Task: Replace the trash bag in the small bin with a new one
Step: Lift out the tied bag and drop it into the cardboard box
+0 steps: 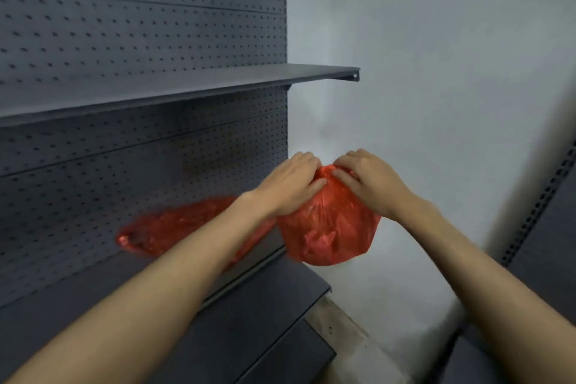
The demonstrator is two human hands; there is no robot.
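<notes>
Both hands meet at the gathered neck of the red bag [327,227]: our left hand [293,184] and right hand [364,184] each pinch the bunched plastic, fingers curled round it. We judge this the full bag, being tied shut. It hangs directly below the hands, its long axis vertical, clear of the shelf [174,87] and in front of the wall [436,72]. A second red bag [174,227] lies flat beside the left forearm, nearer that hand. No bin is visible.
</notes>
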